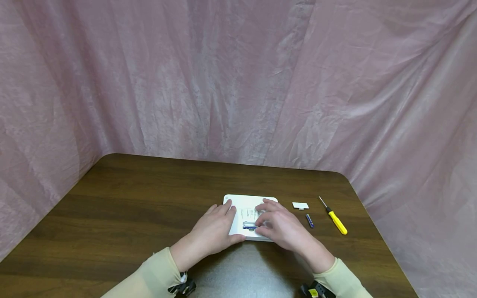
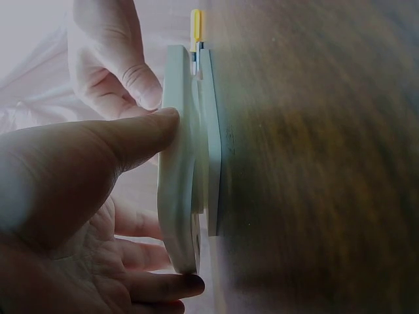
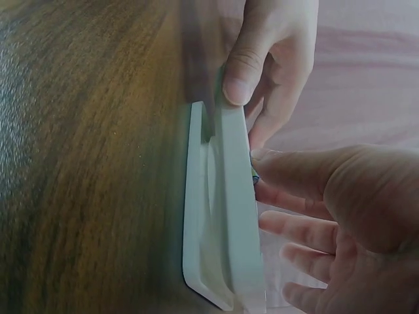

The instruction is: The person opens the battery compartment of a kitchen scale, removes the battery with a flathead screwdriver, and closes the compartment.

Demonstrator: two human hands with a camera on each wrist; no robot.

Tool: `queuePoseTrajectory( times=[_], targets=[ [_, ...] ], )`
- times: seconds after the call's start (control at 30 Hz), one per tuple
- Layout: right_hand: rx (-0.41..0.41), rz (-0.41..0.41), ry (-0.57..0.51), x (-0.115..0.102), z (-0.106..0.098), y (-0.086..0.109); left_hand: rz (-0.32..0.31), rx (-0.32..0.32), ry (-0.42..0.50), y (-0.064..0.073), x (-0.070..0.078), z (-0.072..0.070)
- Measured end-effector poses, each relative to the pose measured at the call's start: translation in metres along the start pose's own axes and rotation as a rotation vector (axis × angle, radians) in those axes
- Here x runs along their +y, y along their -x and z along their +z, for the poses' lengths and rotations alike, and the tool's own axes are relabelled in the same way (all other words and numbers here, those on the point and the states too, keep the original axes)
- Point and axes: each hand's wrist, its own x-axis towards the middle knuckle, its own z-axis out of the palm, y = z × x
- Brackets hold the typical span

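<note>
A white kitchen scale (image 1: 243, 202) lies upside down on the table, its label and battery slot facing up. My left hand (image 1: 215, 229) grips its left side, with the thumb (image 2: 154, 127) on the near edge and the fingers spread over the back. A blue battery (image 1: 249, 226) shows in the slot. My right hand (image 1: 280, 223) bends over the slot and pinches a battery (image 3: 255, 176) between thumb and index finger; the other fingers are spread loosely. Most of that battery is hidden by the fingers.
Right of the scale lie a small white battery cover (image 1: 300, 205) and a loose blue battery (image 1: 309, 221). Farther right is a yellow-handled screwdriver (image 1: 337, 222), its tip pointing away. The brown wooden table (image 1: 149, 198) ends at a pink curtain (image 1: 223, 82).
</note>
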Motion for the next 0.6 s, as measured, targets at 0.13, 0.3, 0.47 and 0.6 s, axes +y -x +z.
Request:
queuePoseTrajectory(
  times=[0.13, 0.3, 0.47, 0.6],
  targets=[
    [-0.004, 0.011, -0.008, -0.0003, 0.001, -0.0003, -0.004, -0.001, 0.001, -0.0003, 0.0, 0.0],
    [-0.004, 0.028, -0.023, -0.0006, 0.0022, -0.0005, -0.008, -0.002, 0.004, -0.0002, 0.0001, 0.0],
    [0.008, 0.032, -0.028, -0.0009, 0.0034, -0.0004, -0.006, 0.002, 0.007, -0.0002, 0.0001, 0.0002],
    [0.015, 0.039, -0.026, -0.0016, 0.0043, -0.0005, -0.005, 0.007, 0.004, -0.0001, 0.0003, 0.0]
  ],
)
